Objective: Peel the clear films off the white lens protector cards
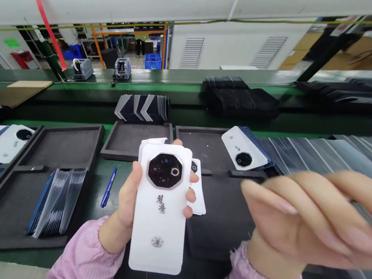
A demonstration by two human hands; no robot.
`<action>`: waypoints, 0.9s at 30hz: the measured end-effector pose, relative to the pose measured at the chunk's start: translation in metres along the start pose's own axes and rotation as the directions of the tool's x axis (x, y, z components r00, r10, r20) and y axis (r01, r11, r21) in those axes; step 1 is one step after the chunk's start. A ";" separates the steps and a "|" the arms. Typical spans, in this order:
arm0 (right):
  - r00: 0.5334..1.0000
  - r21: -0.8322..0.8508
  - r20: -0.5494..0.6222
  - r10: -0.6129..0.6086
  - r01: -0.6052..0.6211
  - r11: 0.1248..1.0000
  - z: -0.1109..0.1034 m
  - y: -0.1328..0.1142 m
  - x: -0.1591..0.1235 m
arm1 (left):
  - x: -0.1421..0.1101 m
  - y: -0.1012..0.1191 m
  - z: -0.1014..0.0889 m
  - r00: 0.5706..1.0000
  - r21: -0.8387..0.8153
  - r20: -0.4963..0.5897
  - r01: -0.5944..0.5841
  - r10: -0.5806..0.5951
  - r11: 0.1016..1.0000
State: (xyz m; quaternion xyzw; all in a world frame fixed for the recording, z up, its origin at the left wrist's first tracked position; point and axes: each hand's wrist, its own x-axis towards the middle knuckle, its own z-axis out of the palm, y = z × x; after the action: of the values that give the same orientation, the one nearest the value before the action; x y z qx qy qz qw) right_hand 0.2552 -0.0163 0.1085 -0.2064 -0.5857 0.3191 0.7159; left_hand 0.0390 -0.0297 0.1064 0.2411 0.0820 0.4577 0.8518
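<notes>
My left hand [129, 194] is closed around a white phone back cover [160, 224], held upright in front of me. The cover has a black octagonal camera window, dark lettering and a small round emblem. White edges show behind its top left corner; whether these are a second cover or a sheet, I cannot tell. Raised at the right, my right hand [314, 219] is slightly blurred with its fingers curled in; what they hold, if anything, is hidden. Partly behind the held cover, another white cover [199, 197] lies on the black foam tray [218, 223].
A blue pen [108, 187] lies left of my left hand. Thin panels [61, 200] stand in the left foam tray [96, 144]. Another white cover [240, 147] leans by long rows of panels [323, 155] at right. Black trays [239, 98] are stacked at the back.
</notes>
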 end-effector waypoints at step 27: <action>0.953 -0.439 -0.071 0.295 -0.296 0.849 0.043 0.079 0.030 | -0.013 0.078 -0.023 0.890 0.390 -0.215 -0.300 0.402 0.871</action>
State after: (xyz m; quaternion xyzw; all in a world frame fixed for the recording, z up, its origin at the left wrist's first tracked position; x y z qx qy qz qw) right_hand 0.2003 0.0581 0.0867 -0.4520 -0.6039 0.2829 0.5925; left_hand -0.0349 0.0036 0.1229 0.3284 0.2390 0.6147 0.6761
